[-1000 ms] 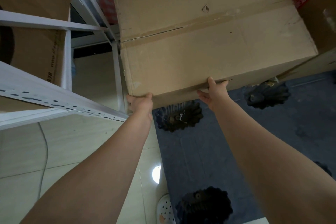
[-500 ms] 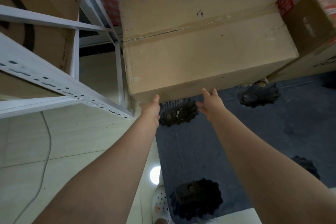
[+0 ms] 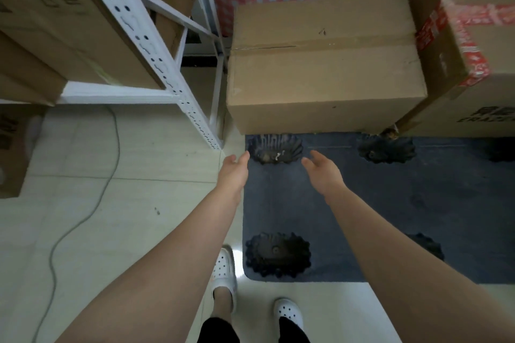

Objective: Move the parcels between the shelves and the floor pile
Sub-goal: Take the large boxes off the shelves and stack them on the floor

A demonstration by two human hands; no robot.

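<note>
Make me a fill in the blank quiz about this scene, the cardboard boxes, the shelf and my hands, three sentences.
1. The left hand and the right hand are both open and hold ____.
2. The plain cardboard box stands between the white shelf rack and a second box sealed with ____ tape.
3. The clogs on the person's feet are ____.
Missing words: nothing; red; white.

The person wears white clogs with round holes punched across the toes: the left clog (image 3: 223, 267) and the right clog (image 3: 288, 313). Black trouser legs (image 3: 218, 330) end above bare ankles. The left forearm (image 3: 167, 259) and right forearm (image 3: 390, 259) are bare.
</note>
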